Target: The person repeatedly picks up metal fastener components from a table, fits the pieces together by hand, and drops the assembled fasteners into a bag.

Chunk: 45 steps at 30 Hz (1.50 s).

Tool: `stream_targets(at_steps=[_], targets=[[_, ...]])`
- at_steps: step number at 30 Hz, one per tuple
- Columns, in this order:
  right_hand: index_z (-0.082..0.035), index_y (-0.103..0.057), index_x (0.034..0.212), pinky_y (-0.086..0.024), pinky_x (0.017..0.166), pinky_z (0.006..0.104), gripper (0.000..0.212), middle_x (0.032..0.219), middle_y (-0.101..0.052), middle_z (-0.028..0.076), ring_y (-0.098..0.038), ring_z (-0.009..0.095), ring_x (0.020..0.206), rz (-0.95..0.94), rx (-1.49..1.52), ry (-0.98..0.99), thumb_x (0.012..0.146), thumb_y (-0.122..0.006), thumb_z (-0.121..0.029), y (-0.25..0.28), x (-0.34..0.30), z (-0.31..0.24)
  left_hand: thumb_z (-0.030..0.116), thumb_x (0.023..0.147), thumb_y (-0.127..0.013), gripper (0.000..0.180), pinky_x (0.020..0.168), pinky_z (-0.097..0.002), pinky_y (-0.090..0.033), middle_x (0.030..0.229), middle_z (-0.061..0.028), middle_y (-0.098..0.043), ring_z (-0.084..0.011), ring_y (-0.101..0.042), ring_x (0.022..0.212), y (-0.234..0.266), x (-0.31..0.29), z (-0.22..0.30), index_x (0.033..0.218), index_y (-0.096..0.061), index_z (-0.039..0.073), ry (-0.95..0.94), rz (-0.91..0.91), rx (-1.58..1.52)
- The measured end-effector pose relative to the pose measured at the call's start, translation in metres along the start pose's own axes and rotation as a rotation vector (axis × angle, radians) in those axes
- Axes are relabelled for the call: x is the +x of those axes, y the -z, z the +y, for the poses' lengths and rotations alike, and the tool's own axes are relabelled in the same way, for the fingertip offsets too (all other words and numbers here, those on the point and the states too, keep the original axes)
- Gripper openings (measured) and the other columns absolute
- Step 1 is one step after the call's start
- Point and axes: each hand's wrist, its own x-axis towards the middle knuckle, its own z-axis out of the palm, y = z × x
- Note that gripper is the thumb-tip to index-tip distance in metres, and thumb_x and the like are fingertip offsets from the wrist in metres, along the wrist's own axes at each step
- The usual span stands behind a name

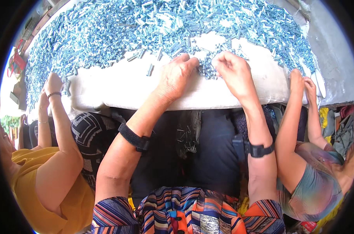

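Note:
My left hand [177, 74] is closed over the near edge of a white cloth [122, 87], fingertips pinched beside a small heap of shiny metal pieces [208, 69]. Any piece inside its fingers is hidden. On the heap's other side, my right hand [234, 73] is curled, thumb and fingers together, a little above the cloth. What it holds, if anything, is too small to make out. A short grooved metal piece [150, 70] lies alone left of my left hand. Black bands circle both my forearms.
A broad pile of small silvery-blue metal parts [107, 35] covers the far side of the cloth. At the left a person in a mustard top [52, 187] works with both hands at the cloth's edge; another in a multicoloured top [317, 187] does so at the right.

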Motion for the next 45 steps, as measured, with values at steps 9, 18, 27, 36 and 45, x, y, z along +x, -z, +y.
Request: stream_targets(at_steps=[9, 18, 27, 36, 45], targets=[[-0.004, -0.065, 0.084, -0.047, 0.074, 0.0444, 0.014, 0.09, -0.064, 0.016, -0.061, 0.035, 0.087, 0.034, -0.815, 0.177, 0.075, -0.057, -0.012, -0.022, 0.08, 0.027, 0.014, 0.081, -0.059, 0.006, 0.069, -0.0419, -0.049, 0.082, -0.0079, -0.058, -0.0302, -0.06, 0.08, -0.003, 0.011, 0.009, 0.082, -0.057, 0.008, 0.04, 0.039, 0.018], [0.001, -0.061, 0.089, -0.047, 0.063, 0.0273, 0.013, 0.074, -0.063, 0.006, -0.06, 0.012, 0.069, 0.056, -0.194, -0.005, 0.082, -0.059, -0.01, -0.007, 0.039, 0.008, 0.011, 0.084, -0.058, 0.01, 0.06, -0.0293, -0.048, 0.073, -0.0057, -0.06, -0.0152, -0.057, 0.061, 0.04, -0.009, 0.005, 0.085, -0.057, 0.002, 0.469, -0.015, -0.886], [-0.004, -0.056, 0.095, -0.05, 0.063, 0.0253, 0.013, 0.079, -0.06, 0.005, -0.061, 0.012, 0.069, -0.042, 0.859, -0.225, 0.09, -0.059, -0.015, -0.024, -0.053, -0.017, 0.013, 0.088, -0.061, 0.018, 0.068, -0.0229, -0.048, 0.087, -0.0048, -0.063, -0.0083, -0.057, 0.073, 0.06, -0.063, 0.031, 0.103, -0.061, 0.001, 0.585, -0.083, -1.353], [-0.005, -0.056, 0.093, -0.051, 0.064, 0.0255, 0.007, 0.078, -0.061, 0.003, -0.061, 0.011, 0.067, -0.053, 0.974, -0.22, 0.09, -0.059, -0.01, -0.042, -0.083, -0.025, 0.015, 0.088, -0.063, 0.018, 0.065, -0.0217, -0.047, 0.081, -0.0019, -0.06, -0.0079, -0.055, 0.069, 0.063, -0.082, 0.041, 0.099, -0.061, 0.002, 0.547, -0.054, -1.498], [-0.004, -0.055, 0.094, -0.052, 0.065, 0.0255, 0.007, 0.078, -0.062, 0.004, -0.062, 0.012, 0.068, -0.071, 0.989, -0.213, 0.089, -0.058, -0.008, -0.047, -0.091, -0.022, 0.01, 0.087, -0.063, 0.014, 0.064, -0.022, -0.046, 0.077, -0.0031, -0.061, -0.0083, -0.055, 0.066, 0.061, -0.091, 0.04, 0.097, -0.061, 0.001, 0.498, -0.027, -1.483]])
